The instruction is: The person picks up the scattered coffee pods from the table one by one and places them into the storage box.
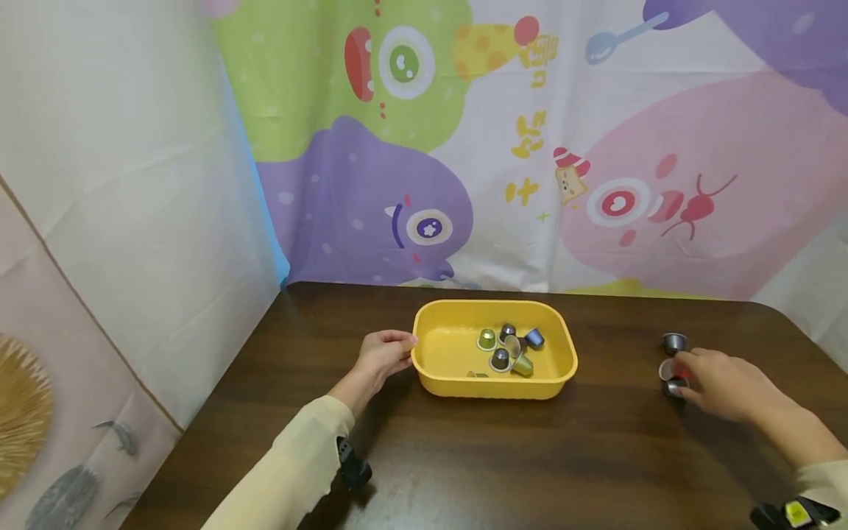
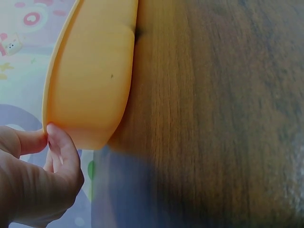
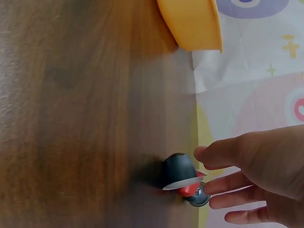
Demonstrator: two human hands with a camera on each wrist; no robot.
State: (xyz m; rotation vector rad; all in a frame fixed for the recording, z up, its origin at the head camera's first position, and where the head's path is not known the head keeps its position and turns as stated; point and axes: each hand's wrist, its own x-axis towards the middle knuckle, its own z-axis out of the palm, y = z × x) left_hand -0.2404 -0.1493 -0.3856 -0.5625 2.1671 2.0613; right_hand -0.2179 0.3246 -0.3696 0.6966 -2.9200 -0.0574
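Observation:
My left hand (image 1: 383,359) pinches the left rim of a yellow plastic basin (image 1: 490,389) between thumb and fingers; the left wrist view shows the fingertips at the basin's edge. Several coffee capsules lie inside it, among them a green capsule (image 1: 486,338), a blue capsule (image 1: 534,338) and a black capsule (image 1: 500,359). At the right, my right hand (image 1: 732,383) reaches over a small group of capsules on the table. In the right wrist view, thumb and fingers stand apart beside a dark capsule (image 3: 179,170), with a red capsule (image 3: 189,191) and another dark capsule (image 3: 201,198) behind it.
Everything stands on a dark brown wooden table (image 1: 464,456). A cartoon-print curtain (image 1: 503,243) hangs behind its far edge, and a pale cloth (image 1: 146,184) hangs on the left. One grey capsule (image 1: 673,342) sits slightly farther back than the others near the right hand.

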